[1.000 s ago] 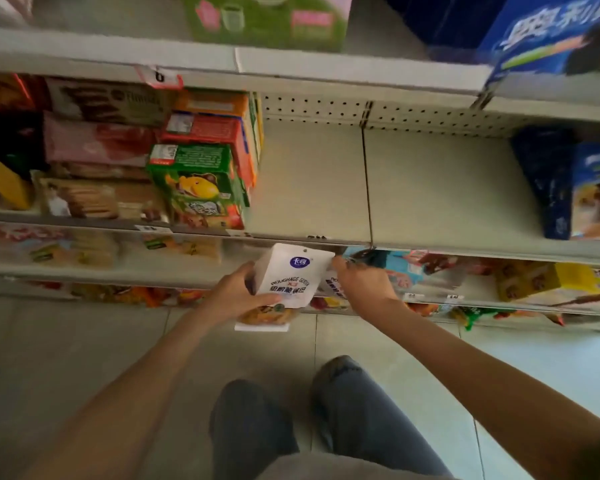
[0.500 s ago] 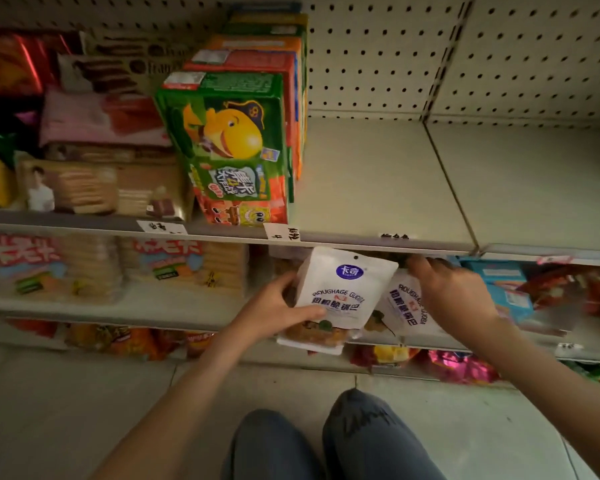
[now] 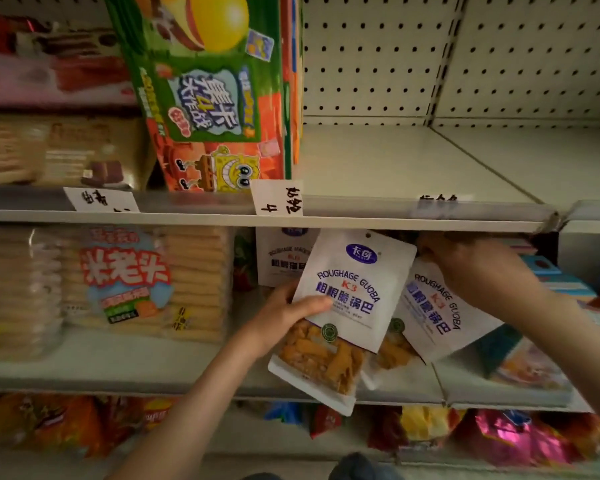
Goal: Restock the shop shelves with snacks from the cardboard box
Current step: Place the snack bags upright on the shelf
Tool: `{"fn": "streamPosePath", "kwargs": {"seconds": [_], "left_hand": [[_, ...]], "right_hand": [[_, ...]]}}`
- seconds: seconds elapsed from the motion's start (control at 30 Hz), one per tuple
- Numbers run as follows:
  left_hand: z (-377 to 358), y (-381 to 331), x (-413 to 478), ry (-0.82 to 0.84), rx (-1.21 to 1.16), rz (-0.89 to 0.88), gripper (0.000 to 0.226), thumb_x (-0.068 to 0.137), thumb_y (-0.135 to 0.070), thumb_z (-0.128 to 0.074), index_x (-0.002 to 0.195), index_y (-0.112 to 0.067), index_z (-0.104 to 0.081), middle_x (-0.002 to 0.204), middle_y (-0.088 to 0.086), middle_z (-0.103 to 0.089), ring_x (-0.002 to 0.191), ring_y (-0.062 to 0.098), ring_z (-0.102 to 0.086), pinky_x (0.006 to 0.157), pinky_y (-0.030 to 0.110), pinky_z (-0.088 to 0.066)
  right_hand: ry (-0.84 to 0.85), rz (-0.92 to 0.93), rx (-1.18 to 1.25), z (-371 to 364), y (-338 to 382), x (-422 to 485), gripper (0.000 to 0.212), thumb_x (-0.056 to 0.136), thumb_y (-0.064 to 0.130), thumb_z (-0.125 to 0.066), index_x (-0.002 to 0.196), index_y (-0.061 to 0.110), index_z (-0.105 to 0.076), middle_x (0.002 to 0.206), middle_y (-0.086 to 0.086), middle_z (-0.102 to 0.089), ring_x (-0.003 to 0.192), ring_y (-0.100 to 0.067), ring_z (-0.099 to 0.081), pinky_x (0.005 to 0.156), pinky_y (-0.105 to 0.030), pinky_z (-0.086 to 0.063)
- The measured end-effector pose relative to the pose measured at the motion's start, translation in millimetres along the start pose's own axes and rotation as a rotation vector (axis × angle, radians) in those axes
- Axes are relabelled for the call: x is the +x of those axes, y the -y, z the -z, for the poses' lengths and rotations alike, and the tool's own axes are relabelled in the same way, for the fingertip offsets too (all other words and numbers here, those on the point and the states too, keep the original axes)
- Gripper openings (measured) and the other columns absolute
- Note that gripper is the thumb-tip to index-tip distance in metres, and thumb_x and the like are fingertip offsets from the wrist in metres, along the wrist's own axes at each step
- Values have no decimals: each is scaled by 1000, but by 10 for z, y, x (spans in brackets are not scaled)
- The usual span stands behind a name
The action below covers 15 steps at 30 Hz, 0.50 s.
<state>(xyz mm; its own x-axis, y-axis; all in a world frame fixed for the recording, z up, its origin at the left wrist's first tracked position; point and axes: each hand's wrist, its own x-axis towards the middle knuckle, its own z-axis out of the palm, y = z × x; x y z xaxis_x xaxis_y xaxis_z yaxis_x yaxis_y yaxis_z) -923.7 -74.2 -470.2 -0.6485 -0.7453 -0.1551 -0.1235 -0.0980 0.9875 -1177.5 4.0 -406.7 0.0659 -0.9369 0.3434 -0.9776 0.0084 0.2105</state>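
- Your left hand [image 3: 284,317] is nearest to you. It grips the front pouch [image 3: 347,306] by its left edge, thumb flat across the printed face and fingers curled out of sight behind.
- This white snack pouch tilts, its top leaning right. Its long axis runs from the hanging hole at the far end down to the clear window at the near end. The bottom overhangs the near lip of the middle shelf [image 3: 118,368].
- Just to the right, your right hand [image 3: 482,271] curls over the top of a second pouch [image 3: 433,313]. That pouch leans further right, partly tucked behind the first; the fingertips are shadowed under the shelf above.
- Farther in and left of the front pouch, a third pouch [image 3: 281,261] stands upright at the back.
- The gap that looks ready to fill lies straight beyond your left hand, between the standing pouch and the leaning one, so pushing away and uprighting seems the likely move.
- Above, the upper shelf [image 3: 361,220] holds a green box [image 3: 205,81] at the left.
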Motion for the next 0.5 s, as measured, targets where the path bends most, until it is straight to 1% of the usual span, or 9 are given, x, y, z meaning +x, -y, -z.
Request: {"fn": "streamPosePath", "kwargs": {"seconds": [0.03,0.07,0.13,0.2,0.27,0.33,0.4,0.47,0.5], "left_hand": [[3,38,47,2,-18,-10,55,59,-47,-72,109,-25,-63,102,2,-73,95,22,-70,82,35,-57],[7,82,81,-2,-37,-15,51,63,-44,-73,109,-25,-63,102,3,-73,95,23,-70,84,38,-56],[17,141,134,-19,-76,-27,42,71,-40,-74,109,-26,-62,101,5,-74,93,24,-71,83,38,-57],[12,198,160,-37,-115,-45,41,72,-41,-71,109,-25,-62,100,6,-74,91,25,-71,79,36,-57],[-1,228,159,-50,-142,-66,40,69,-39,-66,106,-25,-64,97,6,-74,89,24,-71,77,35,-57],[-23,236,149,-56,-162,-87,37,67,-37,-64,102,-25,-65,94,4,-75,86,23,-72,75,35,-57],[-54,224,129,-59,-173,-103,36,67,-37,-64,101,-26,-65,92,3,-75,84,22,-72,74,34,-57],[-78,211,107,-67,-192,-120,36,67,-36,-64,102,-25,-65,92,4,-75,84,22,-72,73,34,-58],[-86,212,100,-67,-199,-129,37,68,-35,-64,103,-23,-66,93,5,-75,85,24,-72,73,35,-58]], "right_hand": [[2,3,-2,-39,2,47,30,85,11,-63,114,18,-58,83,-5,-68,53,-20,-60,45,-32,-52],[-14,2,0,-76,3,87,29,89,15,-56,118,21,-54,92,-3,-68,63,-19,-64,54,-32,-56],[-39,-5,26,-115,0,191,25,93,18,-51,118,24,-53,99,-1,-67,74,-17,-65,66,-32,-58],[-32,-42,80,-122,32,274,20,94,22,-49,114,25,-54,106,0,-65,86,-18,-64,79,-31,-55],[-1,-56,150,-51,86,352,20,93,26,-53,112,22,-57,112,2,-60,98,-18,-58,88,-26,-46],[65,-93,261,92,112,403,25,88,29,-60,111,21,-58,105,7,-57,94,-10,-51,83,-18,-38],[154,-194,444,234,96,389,27,83,28,-67,108,27,-56,95,16,-55,82,-1,-48,69,-10,-36],[191,-271,696,295,46,331,21,83,24,-68,101,30,-58,91,19,-58,79,2,-55,65,-10,-43],[154,-308,878,299,27,281,17,83,21,-67,97,28,-61,90,15,-64,82,-3,-62,66,-15,-49]]}}
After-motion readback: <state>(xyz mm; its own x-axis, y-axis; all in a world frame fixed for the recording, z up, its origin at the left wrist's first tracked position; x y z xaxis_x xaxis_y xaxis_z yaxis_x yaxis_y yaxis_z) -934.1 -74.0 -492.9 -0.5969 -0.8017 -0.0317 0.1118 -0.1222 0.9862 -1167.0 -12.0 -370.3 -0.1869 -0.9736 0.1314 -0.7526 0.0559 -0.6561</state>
